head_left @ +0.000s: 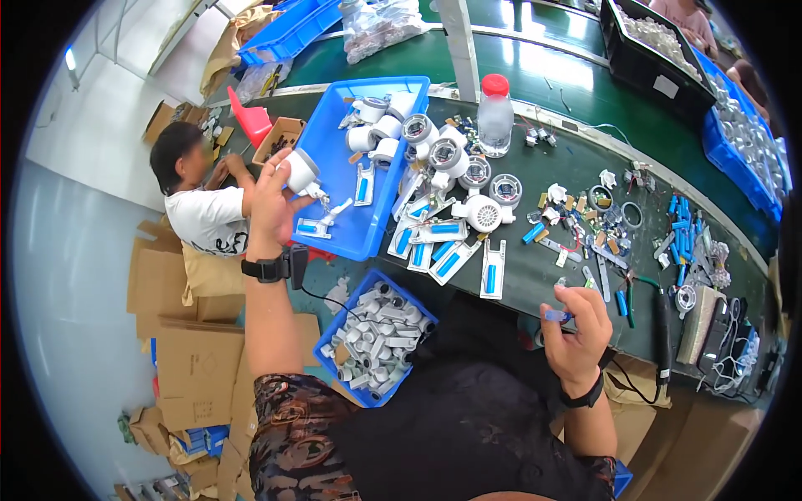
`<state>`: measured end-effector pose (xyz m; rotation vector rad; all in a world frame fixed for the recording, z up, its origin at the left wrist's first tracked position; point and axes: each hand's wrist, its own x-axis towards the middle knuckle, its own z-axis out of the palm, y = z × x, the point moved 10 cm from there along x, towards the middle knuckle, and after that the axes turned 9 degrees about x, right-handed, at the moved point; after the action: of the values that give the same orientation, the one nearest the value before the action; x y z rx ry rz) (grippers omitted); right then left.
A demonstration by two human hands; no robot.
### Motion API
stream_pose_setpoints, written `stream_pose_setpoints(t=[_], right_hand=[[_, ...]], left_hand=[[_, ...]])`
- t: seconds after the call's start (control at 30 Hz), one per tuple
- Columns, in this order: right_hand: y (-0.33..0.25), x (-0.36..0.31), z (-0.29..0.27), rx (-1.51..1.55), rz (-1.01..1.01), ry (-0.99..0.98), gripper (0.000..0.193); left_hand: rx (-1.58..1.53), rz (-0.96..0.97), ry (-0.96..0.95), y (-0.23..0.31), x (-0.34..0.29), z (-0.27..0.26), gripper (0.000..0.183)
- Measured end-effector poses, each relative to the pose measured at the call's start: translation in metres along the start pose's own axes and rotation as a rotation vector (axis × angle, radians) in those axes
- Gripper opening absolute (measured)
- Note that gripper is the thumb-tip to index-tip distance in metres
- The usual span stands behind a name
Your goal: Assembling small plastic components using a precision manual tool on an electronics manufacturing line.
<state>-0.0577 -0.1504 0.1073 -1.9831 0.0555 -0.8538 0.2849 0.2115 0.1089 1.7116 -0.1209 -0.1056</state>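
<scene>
My left hand [272,200] is closed round a white round fan-like housing [302,171] with a grey rim, above the blue tray [361,240]. Just below that housing lies a white handle piece [322,221] with a blue cell; I cannot tell whether the two are joined. At the table's front edge, my right hand [578,338] pinches a small translucent blue piece [557,316], its kind unclear. More white housings [386,127] rest inside the tray. Beside it, several open handles with blue cells [449,261] and round grey-rimmed heads [505,189] are heaped on the dark green table.
A clear bottle with a red cap [494,117] stands behind the heap. To the right are loose blue cells [681,230], small parts and a black-handled corded tool [662,334]. A blue crate of white parts [403,380] sits below the table. Another person [205,196] works at left.
</scene>
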Motion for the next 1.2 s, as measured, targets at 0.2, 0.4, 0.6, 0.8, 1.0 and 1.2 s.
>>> stream_pose_setpoints(t=[0.2,0.4,0.6,0.8,1.0,1.2], right_hand=[[0.004,-0.001,-0.001,-0.001,0.020,0.003,0.030],[0.011,-0.007,0.010,0.027,0.064,-0.057,0.032],[0.018,-0.015,0.013,-0.001,0.093,-0.108,0.031],[0.022,-0.024,0.014,-0.013,0.120,-0.107,0.028],[0.019,-0.026,0.015,-0.032,0.107,-0.117,0.028],[0.020,-0.031,0.007,-0.053,0.126,-0.104,0.029]], left_hand=[[0.591,-0.307,-0.107,-0.067,0.037,-0.023,0.043],[1.467,-0.038,-0.131,-0.073,0.061,0.002,0.048],[1.782,0.007,-0.221,-0.051,0.049,0.053,0.052],[1.809,0.282,-0.303,-0.038,0.056,0.088,0.058],[1.410,0.772,-0.473,-0.010,0.056,0.155,0.066],[1.513,0.662,-0.585,-0.037,0.075,0.156,0.063]])
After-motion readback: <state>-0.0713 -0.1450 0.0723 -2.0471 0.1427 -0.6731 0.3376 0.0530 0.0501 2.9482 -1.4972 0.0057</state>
